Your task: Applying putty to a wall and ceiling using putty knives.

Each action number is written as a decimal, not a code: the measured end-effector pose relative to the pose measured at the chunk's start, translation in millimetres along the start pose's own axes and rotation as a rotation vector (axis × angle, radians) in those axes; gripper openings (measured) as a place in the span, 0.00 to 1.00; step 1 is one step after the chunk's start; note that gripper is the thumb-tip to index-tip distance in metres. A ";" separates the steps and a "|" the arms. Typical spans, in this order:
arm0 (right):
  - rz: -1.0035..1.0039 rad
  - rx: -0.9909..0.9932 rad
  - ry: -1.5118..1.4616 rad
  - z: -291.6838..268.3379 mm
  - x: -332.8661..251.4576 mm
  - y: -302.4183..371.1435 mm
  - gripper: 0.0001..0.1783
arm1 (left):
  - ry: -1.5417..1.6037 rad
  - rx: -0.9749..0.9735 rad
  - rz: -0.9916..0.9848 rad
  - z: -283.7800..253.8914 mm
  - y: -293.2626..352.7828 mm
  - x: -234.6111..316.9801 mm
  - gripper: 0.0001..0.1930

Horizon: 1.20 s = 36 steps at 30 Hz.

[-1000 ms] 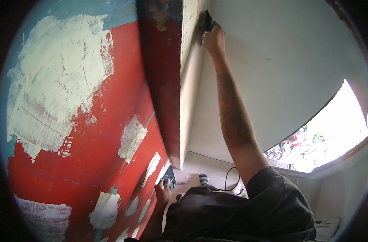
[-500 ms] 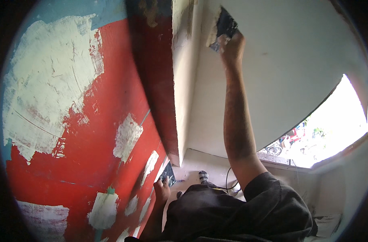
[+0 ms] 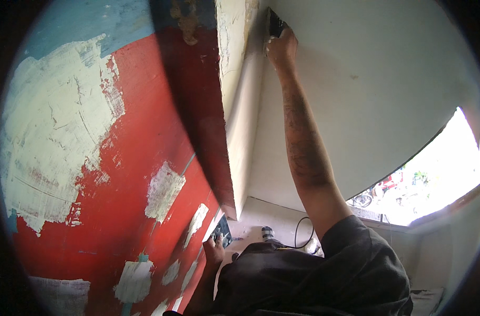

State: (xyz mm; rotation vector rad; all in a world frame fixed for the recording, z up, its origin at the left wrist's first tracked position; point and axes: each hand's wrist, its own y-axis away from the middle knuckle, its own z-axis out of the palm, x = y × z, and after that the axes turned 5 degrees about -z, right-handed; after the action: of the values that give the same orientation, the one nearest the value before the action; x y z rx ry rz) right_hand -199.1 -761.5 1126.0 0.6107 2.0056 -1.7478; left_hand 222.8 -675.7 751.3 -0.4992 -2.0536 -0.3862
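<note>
Right hand [image 3: 281,46] raised overhead at full arm stretch, fingers closed around a dark scraper or putty blade [image 3: 274,25]. The blade edge sits against the pale wall face [image 3: 366,105], right at the vertical corner [image 3: 250,121] where that face meets a projecting cream-coloured edge. The tool is partly hidden by the fingers; handle shape cannot be made out.

Left hand [image 3: 214,247] low, near the person's dark shirt [image 3: 313,279], fingers wrapped on a small dark flat object with a lighter face [image 3: 222,231], possibly a holding board or pad; too small to tell for sure.

Step in hand, by judgement: working filler or scraping along the top of the corner line. The next move likely calls for a steady pull of the blade down the corner, held flat, with even pressure so the edge stays clean.

Materials: red painted wall [image 3: 145,131] to the left, matte, patched with rough off-white filler blotches [image 3: 55,142] showing trowel streaks and ragged borders; a blue band [image 3: 82,26] above. The pale face is smooth and even, nearly unmarked. A black cable [image 3: 298,231] loops near the ledge below. Bright window opening [image 3: 440,179] at right, overexposed.
</note>
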 end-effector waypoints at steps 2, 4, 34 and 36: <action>-0.024 0.003 0.009 7.4 3.0 1.3 0.21 | -0.118 0.025 0.045 2.4 -4.2 -6.9 0.22; 0.070 -0.031 -0.045 9.6 6.7 0.2 0.23 | -0.079 0.074 0.080 4.6 -6.5 -2.8 0.17; -0.124 0.048 0.070 -26.6 -107.6 78.8 0.15 | -0.014 -0.006 0.045 -34.0 4.7 -46.0 0.16; -0.184 0.019 0.000 -37.5 -98.6 85.2 0.14 | 0.028 -0.017 0.032 -28.7 5.5 -45.0 0.16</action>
State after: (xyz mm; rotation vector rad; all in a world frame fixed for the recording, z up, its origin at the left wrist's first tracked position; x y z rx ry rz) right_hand -70.2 -720.0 1117.8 0.4434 2.1054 -1.8734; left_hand 267.5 -692.8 727.0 -0.5329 -2.0149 -0.3896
